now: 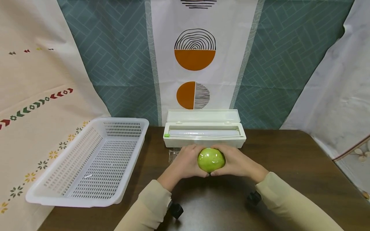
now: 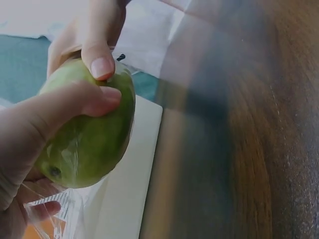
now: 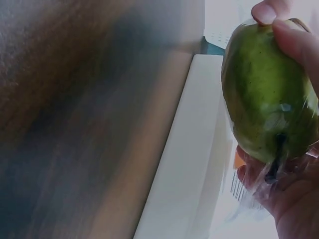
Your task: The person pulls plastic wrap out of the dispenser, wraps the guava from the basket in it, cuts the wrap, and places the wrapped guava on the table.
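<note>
A green pear (image 1: 211, 160) is held up between both hands, above the table and just in front of the white box. Clear plastic film (image 2: 75, 154) clings to its skin. My left hand (image 1: 189, 161) grips the pear from the left, its thumb pressed on the near side. From the right, my right hand (image 1: 238, 162) holds it, the two thumbs close together. The dark stem (image 3: 278, 154) shows in the right wrist view, with crumpled film around it near the fingers. A loose bit of film (image 1: 173, 155) shows beside the left hand.
Behind the hands stands a white cling film box (image 1: 203, 142), its lid (image 1: 203, 115) raised and a film roll (image 1: 203, 133) inside. A white perforated basket (image 1: 135, 160) sits at the left. Dark wooden table (image 1: 283, 160) extends to the right, with patterned cloth hanging behind.
</note>
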A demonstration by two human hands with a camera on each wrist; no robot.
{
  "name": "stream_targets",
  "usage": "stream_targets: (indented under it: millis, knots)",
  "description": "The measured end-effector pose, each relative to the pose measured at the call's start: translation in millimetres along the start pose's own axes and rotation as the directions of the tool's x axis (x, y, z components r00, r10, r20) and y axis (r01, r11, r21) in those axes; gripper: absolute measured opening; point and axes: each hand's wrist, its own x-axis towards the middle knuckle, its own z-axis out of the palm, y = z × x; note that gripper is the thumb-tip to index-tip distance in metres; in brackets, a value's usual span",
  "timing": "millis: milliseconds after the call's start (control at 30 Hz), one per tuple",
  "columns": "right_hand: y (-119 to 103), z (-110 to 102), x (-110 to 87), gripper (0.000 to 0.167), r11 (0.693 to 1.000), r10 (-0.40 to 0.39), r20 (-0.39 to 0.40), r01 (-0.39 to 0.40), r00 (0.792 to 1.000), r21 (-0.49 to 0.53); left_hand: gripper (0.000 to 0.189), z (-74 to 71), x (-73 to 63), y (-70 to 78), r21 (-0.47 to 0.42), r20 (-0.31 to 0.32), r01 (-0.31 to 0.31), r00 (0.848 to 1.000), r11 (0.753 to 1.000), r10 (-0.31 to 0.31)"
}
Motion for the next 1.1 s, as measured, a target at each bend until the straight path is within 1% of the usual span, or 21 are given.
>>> stream_targets:
  millis: [133,233,367,633,900,1000,1100]
  knots:
    - [-4.2,-0.4,-3.9,0.075,0.998,0.048,0.032,-0.049,0.998,0.031,0.076,-3.3,-4.8,1.9,-0.049,0.023,0.002,1.000,0.999,-0.001]
    - [-7.7,-1.0,-6.6,0.077,0.997,0.062,0.038,-0.064,0.997,0.035,0.076,-5.4,-7.5,3.4,-0.080,0.035,-0.001,0.999,0.997,0.004]
    - [-11.7,-2.2,-8.8,0.079,0.998,0.061,0.031,-0.062,0.998,0.026,0.075,-7.2,-9.7,5.1,-0.111,0.046,-0.002,0.999,0.994,0.007]
    - [-16.3,-4.2,-12.1,0.075,0.994,0.072,0.056,-0.077,0.996,0.084,0.072,-11.2,-14.0,8.5,-0.182,0.039,-0.013,0.999,0.983,0.020]
    - [-19.9,-2.1,-20.9,0.073,0.993,0.068,0.073,-0.075,0.995,0.086,0.074,-10.6,-20.2,14.4,-0.156,0.050,-0.028,0.998,0.987,0.036]
    - [-20.9,0.2,-25.9,0.071,0.995,0.052,0.074,-0.057,0.996,0.078,0.073,-9.7,-23.7,17.8,-0.156,0.067,-0.025,0.997,0.987,0.036]
    - [-21.4,3.0,-30.5,0.069,0.997,0.041,0.063,-0.044,0.997,0.060,0.072,-8.3,-26.9,20.1,-0.158,0.070,-0.027,0.997,0.987,0.039]
